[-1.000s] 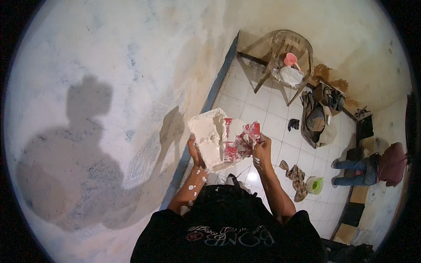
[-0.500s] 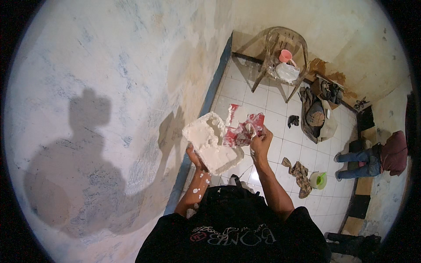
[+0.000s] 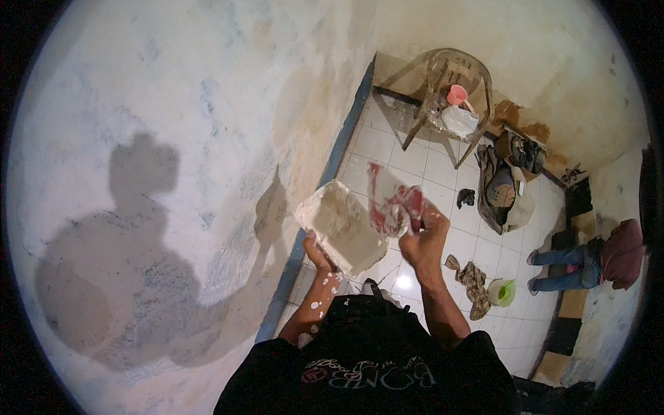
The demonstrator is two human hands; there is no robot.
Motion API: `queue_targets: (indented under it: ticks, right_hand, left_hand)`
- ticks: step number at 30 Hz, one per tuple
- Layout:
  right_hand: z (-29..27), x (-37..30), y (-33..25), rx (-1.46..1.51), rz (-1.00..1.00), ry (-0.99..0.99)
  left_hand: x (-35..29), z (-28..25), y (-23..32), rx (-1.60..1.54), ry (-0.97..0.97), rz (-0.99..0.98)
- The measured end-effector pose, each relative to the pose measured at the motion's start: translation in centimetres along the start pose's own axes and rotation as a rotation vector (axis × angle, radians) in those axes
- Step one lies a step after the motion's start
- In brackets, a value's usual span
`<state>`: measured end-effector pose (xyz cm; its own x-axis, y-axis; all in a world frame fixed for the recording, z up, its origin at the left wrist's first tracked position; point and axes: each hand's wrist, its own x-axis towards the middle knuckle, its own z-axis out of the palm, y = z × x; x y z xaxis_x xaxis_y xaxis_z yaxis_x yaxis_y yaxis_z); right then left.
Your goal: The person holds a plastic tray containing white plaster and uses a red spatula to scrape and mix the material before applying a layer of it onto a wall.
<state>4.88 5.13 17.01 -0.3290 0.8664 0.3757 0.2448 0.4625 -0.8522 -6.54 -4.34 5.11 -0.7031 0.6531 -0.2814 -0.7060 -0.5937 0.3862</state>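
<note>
My left hand point(image 3: 318, 253) grips the near left side of a whitish rectangular tub point(image 3: 382, 260), its rim crusted with filler. Pale wall putty point(image 3: 337, 220) coats the inside. White splashes dot my left forearm. Just right of the tub, my right hand point(image 3: 427, 238) is closed around a red putty spreader point(image 3: 413, 200) smeared with white; it is partly blurred. Its blade stands above the tub's right rim, and whether they touch I cannot tell. To my left rises a patchy white and blue wall point(image 3: 200, 166) with my shadow on it.
A dirty plastic chair point(image 3: 477, 69) holds a pink dipper point(image 3: 456, 95) and a white bag point(image 3: 459, 122). On the tiled floor point(image 3: 446, 162) lie dark sacks point(image 3: 495, 194), a checked cloth point(image 3: 473, 287) and a pale green bucket point(image 3: 502, 293). Another person point(image 3: 588, 256) is at the far right.
My right hand and the spreader have moved right and slightly down, away from the tub's middle. The tub is tilted differently, and its putty looks lower and more scooped out.
</note>
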Motion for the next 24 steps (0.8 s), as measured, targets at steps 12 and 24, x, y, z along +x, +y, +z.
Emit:
queue_targets:
  ticks: [12, 24]
  right_hand:
    - [0.7, 1.4, -2.0, -0.284, -0.203, -0.358]
    - [1.7, 2.3, -3.0, -0.446, -0.277, -0.614]
  left_hand:
    - [0.5, 0.5, -0.6, -0.020, -0.099, -0.119]
    - [0.0, 0.8, -0.7, -0.182, -0.081, -0.102]
